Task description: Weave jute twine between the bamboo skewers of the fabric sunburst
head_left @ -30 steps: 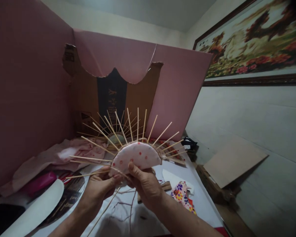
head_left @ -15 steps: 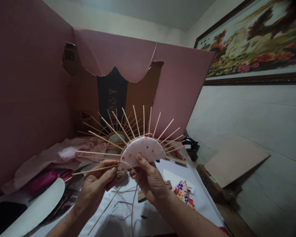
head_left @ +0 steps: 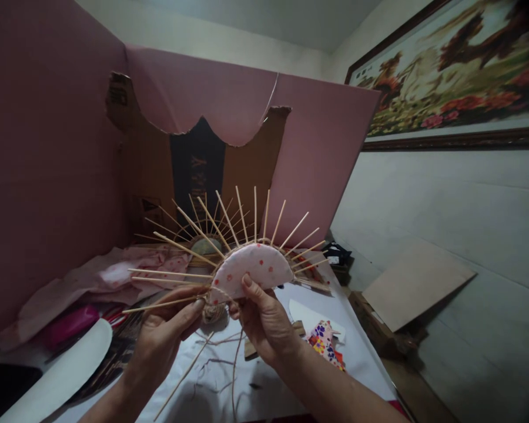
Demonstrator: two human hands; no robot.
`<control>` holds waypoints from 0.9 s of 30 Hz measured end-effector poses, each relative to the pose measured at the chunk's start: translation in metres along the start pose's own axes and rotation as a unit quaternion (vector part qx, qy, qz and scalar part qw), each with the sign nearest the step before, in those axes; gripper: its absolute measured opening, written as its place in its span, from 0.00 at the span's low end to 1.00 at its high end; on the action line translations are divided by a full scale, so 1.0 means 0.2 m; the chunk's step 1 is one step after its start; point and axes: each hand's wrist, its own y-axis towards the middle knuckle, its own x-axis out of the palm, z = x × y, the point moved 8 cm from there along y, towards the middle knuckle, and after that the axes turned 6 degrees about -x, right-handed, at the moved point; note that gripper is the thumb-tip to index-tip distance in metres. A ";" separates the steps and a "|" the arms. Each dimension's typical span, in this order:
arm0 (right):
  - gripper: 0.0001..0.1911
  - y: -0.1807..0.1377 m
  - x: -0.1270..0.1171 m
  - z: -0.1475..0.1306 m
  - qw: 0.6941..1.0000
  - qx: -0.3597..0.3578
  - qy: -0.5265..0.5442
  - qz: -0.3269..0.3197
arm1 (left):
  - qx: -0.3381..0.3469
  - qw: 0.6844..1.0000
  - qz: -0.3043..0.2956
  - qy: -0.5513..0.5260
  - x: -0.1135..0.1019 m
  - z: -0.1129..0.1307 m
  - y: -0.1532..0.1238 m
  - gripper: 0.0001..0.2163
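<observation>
I hold up a half-round pad (head_left: 258,271) covered in pale pink cloth with red dots. Several thin wooden sticks (head_left: 223,226) fan out from its rim. My right hand (head_left: 264,320) grips the pad's lower edge, thumb on its front. My left hand (head_left: 165,335) pinches the left-hand sticks and a thin twine strand (head_left: 233,364) that hangs down to the table. A ball of twine (head_left: 214,313) shows between my hands.
A white table (head_left: 357,352) bears pink cloth (head_left: 110,276) at the left, a pink tool (head_left: 68,326), a white curved card (head_left: 57,376) and flowered fabric scraps (head_left: 324,343). Pink-covered cardboard walls (head_left: 317,147) stand behind. Brown cardboard (head_left: 417,285) leans at the right wall.
Both hands have lifted the pad and turned it slightly. My right thumb has slid up its front, and my left fingers have moved along the sticks at the left.
</observation>
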 end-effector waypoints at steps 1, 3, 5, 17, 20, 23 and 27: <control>0.15 0.00 0.00 0.00 1.000 -0.001 0.001 0.000 | 0.001 1.000 0.003 -0.001 0.00 0.00 0.00 0.18; 0.16 0.00 0.00 -0.01 1.000 -0.002 0.001 0.002 | 0.003 1.000 0.005 0.001 0.00 0.00 0.00 0.18; 0.15 0.00 0.00 -0.01 1.000 0.001 0.000 0.000 | 0.000 1.000 0.005 0.009 -0.01 -0.01 0.01 0.18; 0.16 0.01 -0.01 -0.02 1.000 0.007 0.014 0.007 | 0.004 1.000 -0.002 0.023 -0.04 -0.02 0.05 0.17; 0.17 0.02 -0.01 -0.04 1.000 0.007 0.009 0.009 | 0.009 0.999 -0.012 0.030 -0.03 -0.02 0.04 0.17; 0.16 0.03 0.00 -0.04 1.000 0.007 0.001 -0.002 | 0.043 0.998 -0.035 0.031 0.00 -0.01 0.02 0.18; 0.13 0.03 0.02 -0.04 0.999 -0.006 0.005 -0.033 | 0.096 0.993 -0.070 0.023 0.05 0.02 0.01 0.14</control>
